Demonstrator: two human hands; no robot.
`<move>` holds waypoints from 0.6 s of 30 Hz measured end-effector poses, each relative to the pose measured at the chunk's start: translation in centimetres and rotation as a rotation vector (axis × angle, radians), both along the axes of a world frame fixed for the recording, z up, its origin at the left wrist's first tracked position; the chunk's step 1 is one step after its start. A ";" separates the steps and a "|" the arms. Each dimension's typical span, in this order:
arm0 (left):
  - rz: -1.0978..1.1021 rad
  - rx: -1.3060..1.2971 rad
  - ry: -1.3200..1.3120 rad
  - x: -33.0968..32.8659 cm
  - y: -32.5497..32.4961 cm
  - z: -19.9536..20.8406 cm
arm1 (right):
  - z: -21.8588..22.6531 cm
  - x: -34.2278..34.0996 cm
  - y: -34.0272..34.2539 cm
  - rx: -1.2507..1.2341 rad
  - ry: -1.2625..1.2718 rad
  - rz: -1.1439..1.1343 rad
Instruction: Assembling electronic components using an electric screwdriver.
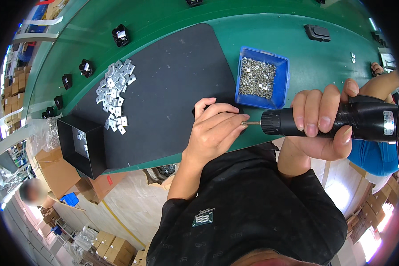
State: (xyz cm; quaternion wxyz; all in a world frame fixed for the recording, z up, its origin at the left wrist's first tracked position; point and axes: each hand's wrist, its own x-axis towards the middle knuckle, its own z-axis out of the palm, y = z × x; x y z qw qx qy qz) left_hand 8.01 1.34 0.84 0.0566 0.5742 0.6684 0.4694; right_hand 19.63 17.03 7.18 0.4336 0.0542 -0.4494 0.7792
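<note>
My right hand (328,119) is wrapped round a black cordless screwdriver (279,122) held level, its bit (253,123) pointing left. At the bit's tip, the thumb and fingers of my left hand (215,131) pinch what looks like a small screw (244,123), mostly hidden by the fingertips. Just beyond the hands stands a blue bin (284,84) filled with loose screws (257,77). A dark edge shows behind my left fingers; I cannot tell whether it is a separate part. To the left, a loose pile of small metal plates (115,91) with holes lies on the black mat (177,66).
An open black box (97,148) stands on its side at the table's left edge. Several black housings (120,35) sit on the green conveyor beyond the mat. A dark case (317,33) lies at the far right. Another person's arm (383,84) is at the right.
</note>
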 end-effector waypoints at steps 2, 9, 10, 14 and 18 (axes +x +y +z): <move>-0.002 -0.027 -0.039 0.2 0.1 0.2 | -0.1 0.0 0.1 0.012 -0.006 0.015; -0.056 -0.037 -0.039 -0.1 0.2 0.3 | 0.0 0.0 0.5 0.098 0.018 0.096; -0.087 -0.046 -0.054 -0.2 0.4 0.5 | 0.1 0.1 0.8 0.101 0.016 0.091; -0.113 -0.074 -0.052 -0.4 0.3 0.3 | 0.0 -0.3 1.0 0.142 0.023 0.173; -0.099 -0.051 -0.027 -0.2 0.3 0.1 | -0.1 -0.3 0.7 0.089 -0.024 0.112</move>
